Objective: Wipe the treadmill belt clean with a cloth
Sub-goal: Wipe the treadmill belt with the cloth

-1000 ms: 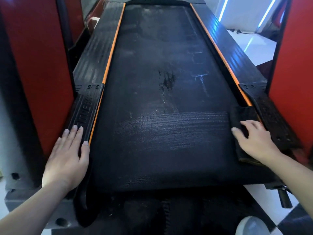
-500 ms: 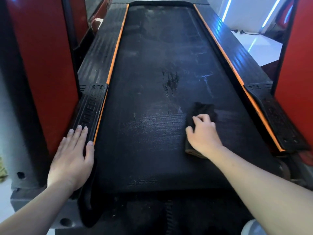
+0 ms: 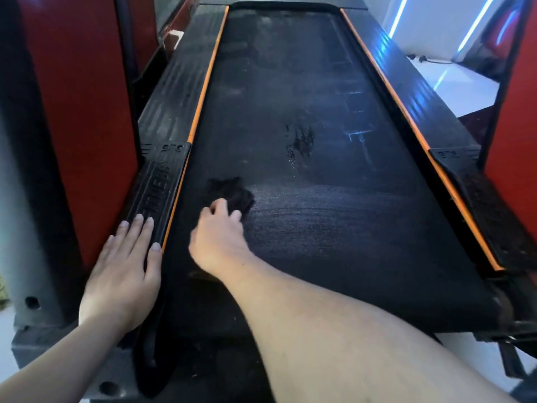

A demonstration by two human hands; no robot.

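The right hand [image 3: 219, 239], fingers curled over the dark cloth [image 3: 232, 194], presses it on the belt [image 3: 334, 242] near the left edge; the left hand [image 3: 125, 271] lies flat on the side rail [image 3: 158, 193]. A dark smear [image 3: 302, 141] lies farther up the belt, rightward.

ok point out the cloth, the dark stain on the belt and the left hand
black cloth [image 3: 228, 191]: head view, on the bunched fabric left uncovered.
dark stain [image 3: 302, 141]: head view, on the middle of the blotch.
left hand [image 3: 122, 274]: head view, on the back of the hand.
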